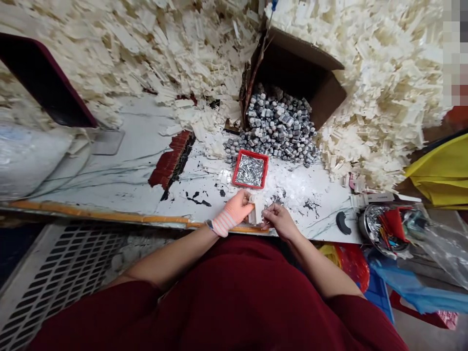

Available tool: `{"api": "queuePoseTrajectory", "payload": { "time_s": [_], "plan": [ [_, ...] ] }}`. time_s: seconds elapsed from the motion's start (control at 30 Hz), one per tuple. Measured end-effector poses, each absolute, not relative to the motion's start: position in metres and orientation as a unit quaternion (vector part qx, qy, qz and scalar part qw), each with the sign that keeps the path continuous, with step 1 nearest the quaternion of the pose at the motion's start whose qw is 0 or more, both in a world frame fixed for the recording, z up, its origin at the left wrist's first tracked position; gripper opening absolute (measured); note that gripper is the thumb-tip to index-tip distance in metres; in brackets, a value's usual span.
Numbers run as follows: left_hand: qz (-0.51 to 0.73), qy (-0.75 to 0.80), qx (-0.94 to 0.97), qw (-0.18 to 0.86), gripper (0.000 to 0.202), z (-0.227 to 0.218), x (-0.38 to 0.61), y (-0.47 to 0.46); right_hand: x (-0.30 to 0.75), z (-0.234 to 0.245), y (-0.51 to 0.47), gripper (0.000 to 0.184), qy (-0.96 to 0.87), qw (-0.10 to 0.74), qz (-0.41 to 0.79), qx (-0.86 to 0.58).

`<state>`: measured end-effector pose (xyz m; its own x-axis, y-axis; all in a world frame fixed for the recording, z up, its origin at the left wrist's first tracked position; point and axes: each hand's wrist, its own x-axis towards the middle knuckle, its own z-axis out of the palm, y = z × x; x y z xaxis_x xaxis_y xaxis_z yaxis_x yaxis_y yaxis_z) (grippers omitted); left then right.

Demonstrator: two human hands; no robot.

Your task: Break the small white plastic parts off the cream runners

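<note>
I find one cream plastic piece (pixel 257 210) in work, held at the near edge of the white table (pixel 135 170), just in front of the red tray (pixel 247 185). The left hand (pixel 233 210), in an orange glove with a striped cuff, grasps this piece from its left side. The bare right hand (pixel 278 219) has its fingertips bunched at the piece's right edge; at this range I cannot tell whether they pinch a small part or merely steady it. On progress, I judge this single unit to be mid-handling: it is not yet set down, and both hands are engaged on it. Considerable stock appears to remain. The tray holds a good layer of metal pins (pixel 250 170), a pile of grey cylinders (pixel 280 127) spills from the cardboard box (pixel 331 100) beyond it, and a large heap of loose cream parts (pixel 383 83) banks up behind. I cannot separate completed units from raw stock in that heap, so I record no count of work done.
</note>
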<state>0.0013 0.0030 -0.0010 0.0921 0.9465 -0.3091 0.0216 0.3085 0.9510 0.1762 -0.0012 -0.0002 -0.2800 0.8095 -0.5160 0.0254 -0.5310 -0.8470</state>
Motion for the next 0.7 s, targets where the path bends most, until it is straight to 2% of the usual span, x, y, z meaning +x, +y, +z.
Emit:
{"api": "queuePoseTrajectory", "payload": {
  "time_s": [0.1, 0.27, 0.43, 0.6, 0.7],
  "plan": [
    [0.405, 0.508, 0.435, 0.623, 0.020, 0.001, -0.001, 0.000, 0.173, -0.002, -0.002, 0.046, -0.399, 0.265, 0.696, -0.534],
    [0.409, 0.484, 0.435, 0.639, 0.040, 0.007, 0.005, -0.005, 0.180, 0.002, 0.012, 0.050, -0.458, 0.224, 0.704, -0.494],
    [0.393, 0.504, 0.477, 0.603, 0.029, 0.013, 0.010, -0.012, 0.181, 0.006, 0.021, 0.054, -0.619, 0.206, 0.605, -0.456],
    [0.408, 0.511, 0.507, 0.561, 0.024, 0.016, 0.007, -0.017, 0.167, 0.010, 0.016, 0.052, -0.619, 0.232, 0.581, -0.475],
    [0.437, 0.509, 0.490, 0.557, 0.027, 0.016, 0.003, -0.017, 0.165, 0.017, 0.021, 0.051, -0.659, 0.205, 0.565, -0.452]
  ]
}}
